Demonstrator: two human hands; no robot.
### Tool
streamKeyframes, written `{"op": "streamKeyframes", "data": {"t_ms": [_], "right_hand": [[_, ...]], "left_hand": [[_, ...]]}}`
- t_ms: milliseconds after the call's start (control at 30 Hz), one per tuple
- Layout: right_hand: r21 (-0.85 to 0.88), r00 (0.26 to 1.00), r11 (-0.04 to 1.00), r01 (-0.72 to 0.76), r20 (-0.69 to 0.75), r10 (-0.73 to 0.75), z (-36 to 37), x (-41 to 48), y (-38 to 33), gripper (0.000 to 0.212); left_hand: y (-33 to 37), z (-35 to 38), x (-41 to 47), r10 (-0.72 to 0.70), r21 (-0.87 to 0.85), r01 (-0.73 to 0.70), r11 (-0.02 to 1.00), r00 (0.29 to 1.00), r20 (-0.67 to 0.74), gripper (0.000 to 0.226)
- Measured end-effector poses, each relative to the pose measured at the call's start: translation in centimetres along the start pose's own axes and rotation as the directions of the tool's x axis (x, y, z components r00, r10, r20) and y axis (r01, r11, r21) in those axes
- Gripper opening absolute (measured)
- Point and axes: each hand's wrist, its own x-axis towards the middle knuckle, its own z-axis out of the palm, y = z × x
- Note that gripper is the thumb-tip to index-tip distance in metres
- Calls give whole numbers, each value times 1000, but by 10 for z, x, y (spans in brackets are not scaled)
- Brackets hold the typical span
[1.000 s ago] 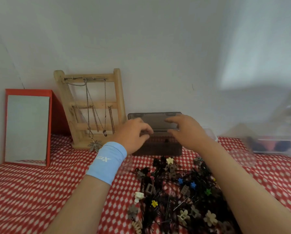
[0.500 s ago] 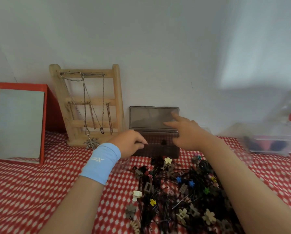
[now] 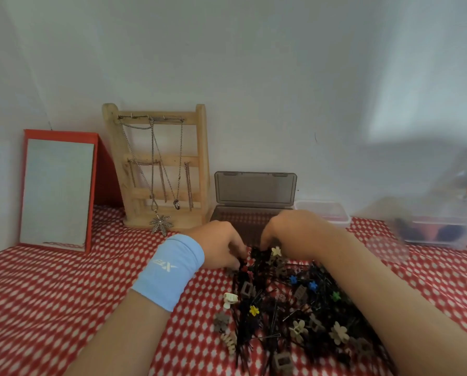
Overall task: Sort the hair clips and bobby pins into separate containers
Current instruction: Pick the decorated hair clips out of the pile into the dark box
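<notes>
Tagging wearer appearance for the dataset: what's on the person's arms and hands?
A light blue fabric wristband with a white logo sits on the left wrist. No sleeves are in view on either side. The left hand and right hand are ungloved, and no watch shows. The fingers are mostly hidden, so rings can't be ruled out.

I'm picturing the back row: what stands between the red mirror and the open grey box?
The wooden jewellery rack, hung with necklaces, stands between the red mirror and the open grey box; the head view shows it.

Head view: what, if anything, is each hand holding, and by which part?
Cannot be told: the left hand and right hand curl their fingers into the far edge of the hair-clip and bobby-pin pile, hiding any grip.
</notes>
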Motion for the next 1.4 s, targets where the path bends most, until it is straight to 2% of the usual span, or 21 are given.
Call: {"op": "streamKeyframes", "data": {"t_ms": [67, 167, 267, 400, 500, 600, 667, 733, 767, 833, 933, 1000, 1100, 1233, 1400], "right_hand": [[-27, 1000, 1000, -11, 9, 12, 5, 1, -1, 57], [-77, 998, 996, -39, 54, 43, 13, 5, 0, 49], [-44, 997, 998, -50, 61, 53, 14, 5, 2, 39], [169, 998, 984, -54, -1, 55, -4, -3, 9, 23], [379, 986, 923, -69, -115, 120, -12, -8, 15, 22], [504, 927, 858, -96, -270, 262, -10, -6, 18, 24], [473, 901, 870, -140, -304, 310, -7, -4, 19, 33], [377, 913, 908, -181, -279, 297, -4, -2, 22, 48], [360, 918, 915, -181, -272, 288, -4, -3, 23, 48], [405, 929, 903, -145, -257, 264, -11, -6, 24, 30], [418, 982, 905, -79, -123, 142, -20, -10, 18, 9], [414, 998, 908, -61, 25, 56, -19, -11, 11, 10], [371, 985, 923, -103, 170, 42, -9, -8, 6, 20], [279, 985, 953, -117, 156, 75, 0, -4, 1, 30], [328, 987, 939, -106, 147, 60, 1, -4, 2, 34]], "left_hand": [[0, 2, 1, -4, 14, 4, 1000, 1000, 12, 30], [3, 4, 5, 17, 3, -17, 1000, 999, -33, 13], [1, 6, 8, 13, -29, -14, 999, 999, -37, 9], [-9, -6, -2, -2, -237, -12, 971, 998, -58, 23], [-14, -13, -6, -16, -329, -24, 944, 993, -119, 19], [-16, -10, 2, -81, -426, -61, 903, 948, -308, 6], [-12, -5, 9, -142, -403, -68, 913, 872, -468, 8], [-8, -2, 12, -153, -350, -59, 935, 822, -548, 20], [-6, 0, 13, -136, -313, -49, 948, 830, -540, 25], [-3, 0, 13, -98, -234, -25, 972, 862, -497, 25], [1, -5, 5, -68, -158, 5, 987, 918, -391, 14], [4, -5, -1, -50, -82, 33, 996, 974, -220, 11], [5, 2, -8, -92, -7, 92, 996, 995, -45, 10], [7, 11, -14, -125, 6, 125, 992, 991, -39, 14], [7, 14, -13, -127, -27, 126, 992, 991, -45, 15]]}}
